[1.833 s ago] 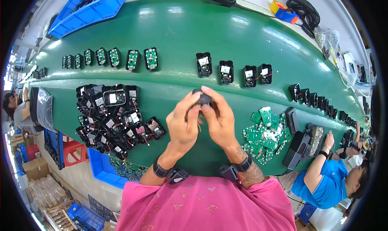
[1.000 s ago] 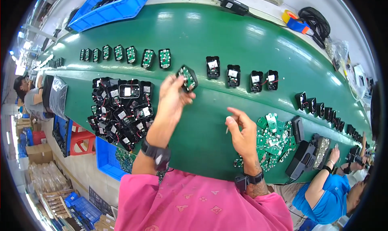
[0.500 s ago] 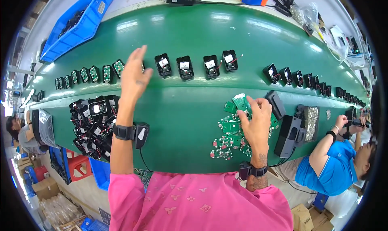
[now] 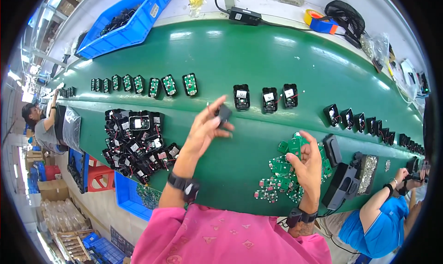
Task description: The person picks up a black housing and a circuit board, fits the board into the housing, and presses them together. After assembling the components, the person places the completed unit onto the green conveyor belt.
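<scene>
Above the green desk (image 4: 235, 171), the left hand (image 4: 203, 130) grips a black case (image 4: 224, 112); the right hand (image 4: 308, 168), grip unclear, apparently picks from circuit boards (image 4: 279, 166) beneath; lifting one would call for a light pinch.

Electronics assembly workshop, long green bench (image 4: 230, 181), piled circuit boards (image 4: 280, 166), lined-up black housings (image 4: 270, 108)

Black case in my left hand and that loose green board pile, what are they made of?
Black case: probably hard plastic, matte, from its evenly dark faces, though blur leaves this open. Loose green boards: likely rigid laminate, possibly fibreglass, slightly glossy, judging by flat green faces carrying tiny components.
</scene>
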Motion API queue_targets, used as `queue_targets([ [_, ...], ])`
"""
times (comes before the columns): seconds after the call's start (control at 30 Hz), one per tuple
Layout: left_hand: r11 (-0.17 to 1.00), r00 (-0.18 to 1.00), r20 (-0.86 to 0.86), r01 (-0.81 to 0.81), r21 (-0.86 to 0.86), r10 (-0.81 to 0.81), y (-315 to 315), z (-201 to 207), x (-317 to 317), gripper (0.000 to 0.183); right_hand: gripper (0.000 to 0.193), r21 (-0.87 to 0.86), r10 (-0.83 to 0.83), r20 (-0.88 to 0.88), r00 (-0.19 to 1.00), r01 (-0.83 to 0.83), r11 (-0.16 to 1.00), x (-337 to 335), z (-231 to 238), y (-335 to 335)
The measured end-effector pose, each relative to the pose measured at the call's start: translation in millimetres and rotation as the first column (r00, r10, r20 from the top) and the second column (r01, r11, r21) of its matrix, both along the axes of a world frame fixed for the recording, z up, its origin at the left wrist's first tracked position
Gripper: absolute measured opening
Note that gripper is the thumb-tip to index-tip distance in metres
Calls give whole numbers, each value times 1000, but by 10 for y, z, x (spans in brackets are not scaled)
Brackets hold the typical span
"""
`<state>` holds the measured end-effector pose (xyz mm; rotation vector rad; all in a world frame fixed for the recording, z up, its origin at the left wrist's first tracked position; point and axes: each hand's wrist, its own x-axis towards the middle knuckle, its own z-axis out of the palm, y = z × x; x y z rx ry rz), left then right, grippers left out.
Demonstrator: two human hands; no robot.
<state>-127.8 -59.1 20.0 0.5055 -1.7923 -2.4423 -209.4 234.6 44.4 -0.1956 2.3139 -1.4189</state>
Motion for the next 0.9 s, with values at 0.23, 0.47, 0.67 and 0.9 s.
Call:
queue_targets([
  [0.23, 784, 999, -37, -5, 620, 36, 378, -145, 500, 57, 42, -635, 231, 414, 880, 98, 766, 97, -42, -138],
  [0.47, 992, 992, 37, 125, -2, -124, 579, -181, 324, 42, 14, -469, 207, 582, 786, 116, 875, 247, -72, -123],
  [0.67, 948, 979, -117, 191, 254, -166, 961, -312, 69, 46, 20, -277, -42, -195, 980, -14, 961, 316, -234, -100],
  [0.9, 970, 997, -74, 9, 241, 10, 866, -507, 135, 45, 30, -543, 22, 466, 884, 267, 796, 362, -162, -305],
])
